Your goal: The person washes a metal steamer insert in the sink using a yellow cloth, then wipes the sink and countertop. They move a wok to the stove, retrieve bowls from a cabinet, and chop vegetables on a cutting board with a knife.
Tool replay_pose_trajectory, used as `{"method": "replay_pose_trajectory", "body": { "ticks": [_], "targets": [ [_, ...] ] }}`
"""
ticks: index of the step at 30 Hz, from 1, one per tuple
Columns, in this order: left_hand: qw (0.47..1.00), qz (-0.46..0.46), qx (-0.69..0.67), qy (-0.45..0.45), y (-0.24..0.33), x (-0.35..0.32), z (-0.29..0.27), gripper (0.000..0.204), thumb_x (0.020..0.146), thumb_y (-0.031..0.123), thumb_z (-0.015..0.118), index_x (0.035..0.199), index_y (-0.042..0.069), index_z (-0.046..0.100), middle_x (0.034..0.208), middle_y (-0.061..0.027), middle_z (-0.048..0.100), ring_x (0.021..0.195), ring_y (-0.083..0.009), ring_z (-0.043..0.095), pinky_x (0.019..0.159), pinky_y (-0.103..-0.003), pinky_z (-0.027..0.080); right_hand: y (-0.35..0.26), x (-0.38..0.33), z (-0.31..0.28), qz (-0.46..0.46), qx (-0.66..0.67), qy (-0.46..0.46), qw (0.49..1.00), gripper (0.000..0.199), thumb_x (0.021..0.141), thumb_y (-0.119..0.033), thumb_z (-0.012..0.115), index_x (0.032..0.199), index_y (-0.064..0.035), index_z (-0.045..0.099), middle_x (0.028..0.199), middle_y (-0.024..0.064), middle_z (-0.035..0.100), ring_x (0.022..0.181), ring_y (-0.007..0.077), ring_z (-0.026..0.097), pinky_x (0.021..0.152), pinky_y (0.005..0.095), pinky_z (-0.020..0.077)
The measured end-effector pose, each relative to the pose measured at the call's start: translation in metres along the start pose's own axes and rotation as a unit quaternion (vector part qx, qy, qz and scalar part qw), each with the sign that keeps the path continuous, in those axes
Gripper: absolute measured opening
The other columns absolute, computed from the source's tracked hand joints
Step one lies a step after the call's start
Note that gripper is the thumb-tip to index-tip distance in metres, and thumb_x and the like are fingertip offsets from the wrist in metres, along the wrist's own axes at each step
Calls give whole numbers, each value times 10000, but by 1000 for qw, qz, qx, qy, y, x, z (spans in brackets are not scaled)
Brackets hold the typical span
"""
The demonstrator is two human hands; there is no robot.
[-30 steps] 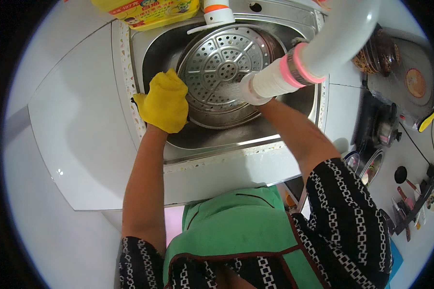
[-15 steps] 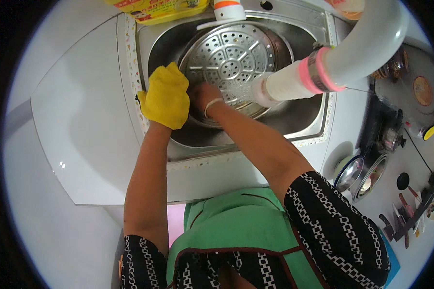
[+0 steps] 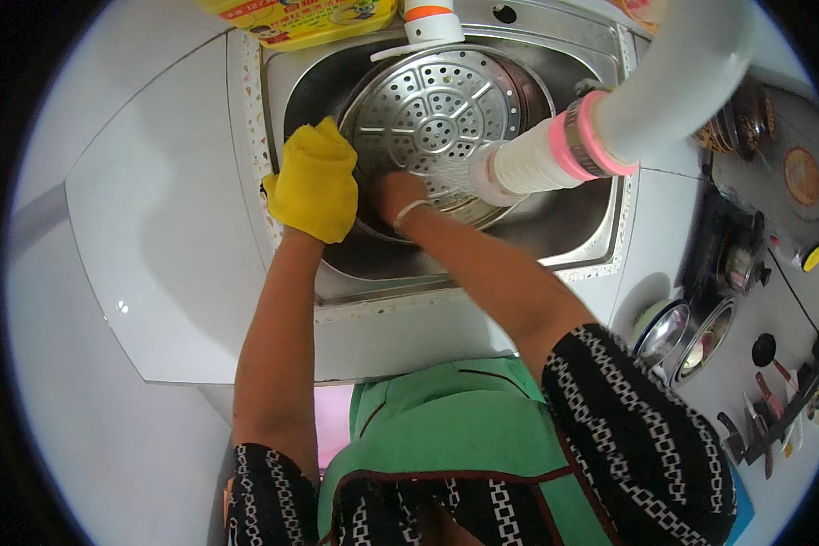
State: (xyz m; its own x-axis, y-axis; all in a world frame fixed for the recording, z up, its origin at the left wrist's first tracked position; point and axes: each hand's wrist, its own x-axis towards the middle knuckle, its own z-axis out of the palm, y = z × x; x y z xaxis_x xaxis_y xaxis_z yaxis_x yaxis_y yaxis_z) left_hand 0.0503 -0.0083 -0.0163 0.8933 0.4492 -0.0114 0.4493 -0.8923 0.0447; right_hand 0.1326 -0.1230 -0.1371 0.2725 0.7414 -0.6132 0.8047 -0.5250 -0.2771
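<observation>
A round perforated steel steamer plate [image 3: 441, 114] lies tilted in a steel sink [image 3: 573, 218]. My left hand [image 3: 293, 235] is wrapped in a yellow cloth [image 3: 315, 182] and presses it against the plate's left rim at the sink edge; the fingers are hidden under the cloth. Just to the right of the cloth, my right hand [image 3: 399, 196] grips the plate's lower rim, fingertips tucked out of sight, with a thin bangle at the wrist. A thick white hose with a pink band [image 3: 591, 136] reaches over the sink from the upper right, ending close above the plate.
A yellow package [image 3: 309, 18] and a white bottle with an orange band [image 3: 430, 20] stand behind the sink. White counter [image 3: 155, 237] spreads left. To the right are steel bowls [image 3: 692, 337], a stove with pots [image 3: 746, 264] and a row of utensils [image 3: 783, 409].
My right hand has moved left from the hose end to the plate's lower rim beside the cloth. My left hand with the cloth has stayed at the sink's left edge.
</observation>
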Motion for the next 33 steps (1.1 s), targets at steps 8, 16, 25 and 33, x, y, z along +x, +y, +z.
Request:
{"method": "replay_pose_trajectory", "body": {
  "ticks": [8, 16, 25, 33],
  "targets": [
    [995, 94, -6, 23, -1, -7, -23, 451, 598, 201, 610, 1003, 10, 557, 960, -171, 571, 904, -358, 523, 829, -422, 405, 128, -51, -47, 108, -95, -9, 989, 214, 833, -142, 531, 984, -85, 671, 996, 98, 661, 949, 337, 609, 835, 419, 468],
    [962, 174, -150, 151, 23, -17, -85, 566, 504, 231, 668, 957, -84, 541, 875, -243, 546, 741, -391, 537, 676, -423, 452, 105, -206, -128, 51, 407, 248, 878, 164, 795, -116, 645, 947, -58, 660, 822, 64, 652, 743, 131, 589, 709, 259, 467],
    [991, 100, -74, 58, 3, -1, -69, 300, 671, 237, 570, 892, 34, 550, 878, -179, 566, 851, -371, 538, 716, -430, 446, 101, -315, -120, 103, 591, 311, 737, 147, 820, -65, 619, 957, -14, 637, 824, 15, 624, 730, 81, 561, 677, 214, 464],
    [985, 52, -92, 133, 19, -31, -50, 373, 586, 280, 669, 802, 6, 535, 853, -199, 571, 819, -391, 557, 701, -416, 465, 110, -321, -127, 81, 677, 322, 656, 163, 820, -76, 616, 964, -1, 626, 814, 20, 615, 718, 84, 561, 662, 217, 464]
  ]
}}
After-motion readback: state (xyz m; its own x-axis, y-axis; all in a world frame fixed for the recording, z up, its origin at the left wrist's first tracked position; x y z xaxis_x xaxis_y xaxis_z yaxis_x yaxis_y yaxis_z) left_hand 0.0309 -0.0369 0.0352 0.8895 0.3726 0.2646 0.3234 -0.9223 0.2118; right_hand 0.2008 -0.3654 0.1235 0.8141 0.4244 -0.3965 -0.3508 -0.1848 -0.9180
